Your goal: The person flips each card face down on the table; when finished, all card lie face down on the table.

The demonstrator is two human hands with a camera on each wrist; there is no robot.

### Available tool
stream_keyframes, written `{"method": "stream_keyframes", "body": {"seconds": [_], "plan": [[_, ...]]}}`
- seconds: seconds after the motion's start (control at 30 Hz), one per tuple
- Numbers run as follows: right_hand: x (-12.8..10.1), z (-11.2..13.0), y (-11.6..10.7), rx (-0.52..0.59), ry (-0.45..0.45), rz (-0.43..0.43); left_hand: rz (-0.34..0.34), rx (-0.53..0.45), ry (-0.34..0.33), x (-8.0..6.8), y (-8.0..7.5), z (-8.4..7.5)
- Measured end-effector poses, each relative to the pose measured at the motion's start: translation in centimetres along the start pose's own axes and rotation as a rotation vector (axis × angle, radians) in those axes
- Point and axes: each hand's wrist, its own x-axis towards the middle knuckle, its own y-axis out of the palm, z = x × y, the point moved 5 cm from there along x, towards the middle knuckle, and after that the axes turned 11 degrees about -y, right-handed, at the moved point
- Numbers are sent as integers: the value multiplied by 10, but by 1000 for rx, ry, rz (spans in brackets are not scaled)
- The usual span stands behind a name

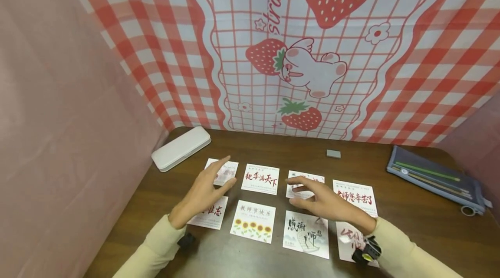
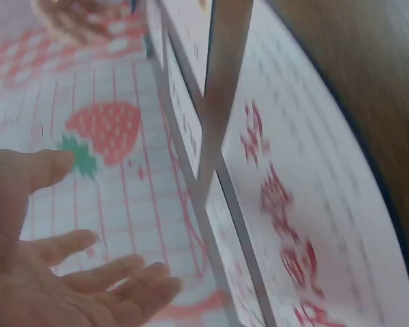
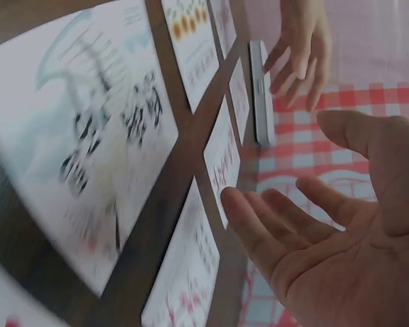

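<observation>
Several white cards with calligraphy lie in two rows on the dark wooden table. My left hand is open, fingers straight, above the top-left card and the bottom-left card. My right hand is open too, spread over the third top-row card, beside the card with red characters. Between the hands lie a red-lettered card and a sunflower card. In the wrist views the left palm and right palm are empty above blurred cards.
A white flat case lies at the back left, a small grey eraser behind the cards, and a dark pencil pouch at the right. A strawberry-print cloth hangs behind the table; a pink wall closes off the left side.
</observation>
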Motion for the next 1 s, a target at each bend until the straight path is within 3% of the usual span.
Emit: {"method": "stream_keyframes", "body": {"seconds": [0.27,0.57,0.83,1.0], "plan": [[37,-10,24,227,109,-12,-68,5,-159,13,-23,40],[71,-24,64,522,171,-28,-55,-59,-331,16,-31,58],[99,-22,92,750,266,-85,-33,-129,-383,12,-25,67],[119,-18,98,899,293,-176,-38,-141,-400,11,-26,69]]}}
